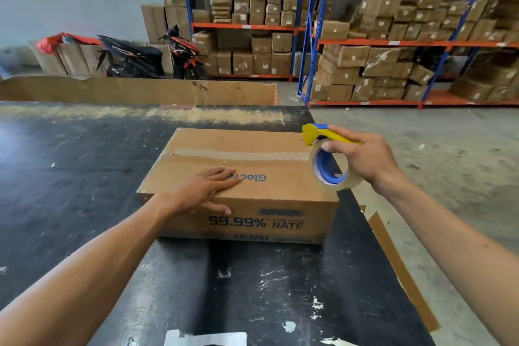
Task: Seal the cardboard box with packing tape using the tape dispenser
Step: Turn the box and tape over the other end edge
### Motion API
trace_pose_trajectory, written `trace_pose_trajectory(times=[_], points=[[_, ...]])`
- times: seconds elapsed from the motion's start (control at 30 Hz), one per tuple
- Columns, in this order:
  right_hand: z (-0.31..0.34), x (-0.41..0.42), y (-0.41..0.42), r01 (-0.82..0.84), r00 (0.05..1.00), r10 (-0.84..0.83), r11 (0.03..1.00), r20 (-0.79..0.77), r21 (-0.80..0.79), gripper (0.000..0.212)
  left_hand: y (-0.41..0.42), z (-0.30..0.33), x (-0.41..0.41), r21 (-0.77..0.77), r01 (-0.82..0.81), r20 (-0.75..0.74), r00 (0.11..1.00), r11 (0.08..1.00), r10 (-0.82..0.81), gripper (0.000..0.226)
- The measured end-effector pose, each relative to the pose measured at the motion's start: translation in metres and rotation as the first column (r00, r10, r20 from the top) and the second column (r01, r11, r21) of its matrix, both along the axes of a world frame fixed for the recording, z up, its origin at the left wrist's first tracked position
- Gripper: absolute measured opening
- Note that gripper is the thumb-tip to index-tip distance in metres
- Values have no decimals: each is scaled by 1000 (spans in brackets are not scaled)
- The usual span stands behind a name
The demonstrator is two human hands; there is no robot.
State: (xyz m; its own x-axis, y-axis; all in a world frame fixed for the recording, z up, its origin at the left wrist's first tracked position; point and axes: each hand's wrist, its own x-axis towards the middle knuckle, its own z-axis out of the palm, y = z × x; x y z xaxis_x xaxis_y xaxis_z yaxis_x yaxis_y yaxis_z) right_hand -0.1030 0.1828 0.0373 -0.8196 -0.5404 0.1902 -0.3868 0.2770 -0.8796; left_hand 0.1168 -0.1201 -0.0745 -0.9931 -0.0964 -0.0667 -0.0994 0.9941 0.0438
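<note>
A brown cardboard box (pixel 269 185) with blue print lies on the black table (pixel 84 177), flaps down. A strip of tape runs along its top seam. My left hand (pixel 207 189) rests flat on the box's near top edge, fingers spread, pressing it down. My right hand (pixel 362 157) grips a yellow and blue tape dispenser (pixel 323 149) holding a roll of clear tape on a blue core. The dispenser hovers at the box's right end, its yellow head over the far right corner near the seam.
The table's right edge carries a strip of cardboard (pixel 398 267), with concrete floor (pixel 449 149) beyond. A long open cardboard carton (pixel 140 90) stands behind the table. Shelving racks full of boxes (pixel 393 36) and two motorbikes (pixel 157 56) stand further back.
</note>
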Motion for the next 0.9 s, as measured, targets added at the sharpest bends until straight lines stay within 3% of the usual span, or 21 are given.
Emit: trace_pose_trajectory(times=[0.13, 0.23, 0.3, 0.4, 0.5, 0.63, 0.8, 0.9], points=[[0, 2, 0, -4, 999, 6, 999, 45, -40, 43, -17, 19, 5, -14, -82, 141, 986, 997, 84, 106], [-1, 4, -7, 0, 996, 5, 998, 89, -59, 44, 40, 25, -28, -35, -152, 99, 983, 988, 154, 129], [-1, 6, -10, 24, 995, -17, 997, 100, -69, 45, 97, 19, -58, 48, -183, 51, 982, 982, 181, 141], [0, 6, -9, 88, 992, -80, 993, 102, -81, 46, 174, 13, -109, 235, -422, 21, 903, 876, 429, 146], [1, 1, -3, 145, 985, -135, 985, 103, -92, 46, 206, 10, -143, 200, -558, 30, 825, 806, 564, 133], [-3, -9, 4, 168, 979, -153, 980, 134, -108, 48, 198, 2, -145, 158, -472, -41, 875, 867, 483, 105], [-12, -12, -3, 156, 967, -115, 973, 228, -170, 46, 145, 11, -111, 178, -216, -35, 974, 960, 225, 102], [-16, -6, -15, 120, 961, -61, 971, 271, -208, 46, 98, 25, -69, 306, -68, 2, 997, 949, 71, 107]])
